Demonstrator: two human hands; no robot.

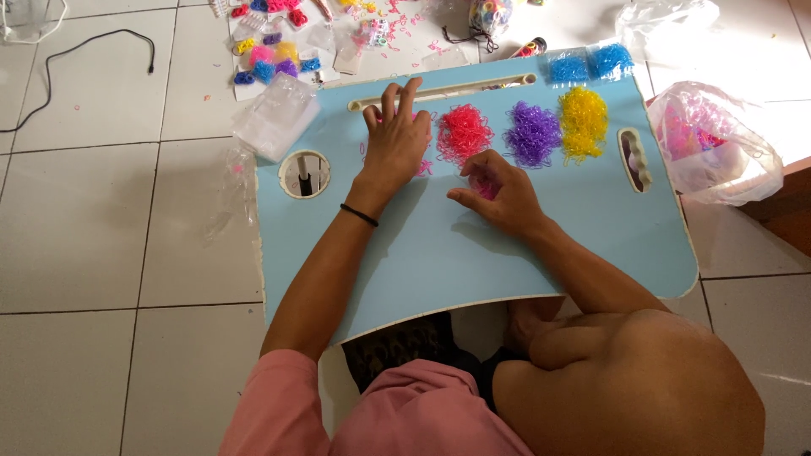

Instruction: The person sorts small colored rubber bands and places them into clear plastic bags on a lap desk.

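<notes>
Sorting underway: your left hand (395,139) is lying open, flat on the desk (541,245); your right hand (498,192) is pinching pink bands (485,187). Next calls for a careful count.

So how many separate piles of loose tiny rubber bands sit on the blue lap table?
3: a red-pink pile beside the left hand, a purple pile in the middle, and a yellow pile rightmost. The hands may hide more pink bands.

You get bright, even daylight, soft shadows under your arms on the pale blue lap table (591,245), mild glare on white floor tiles (93,211), sharp focus.
</notes>
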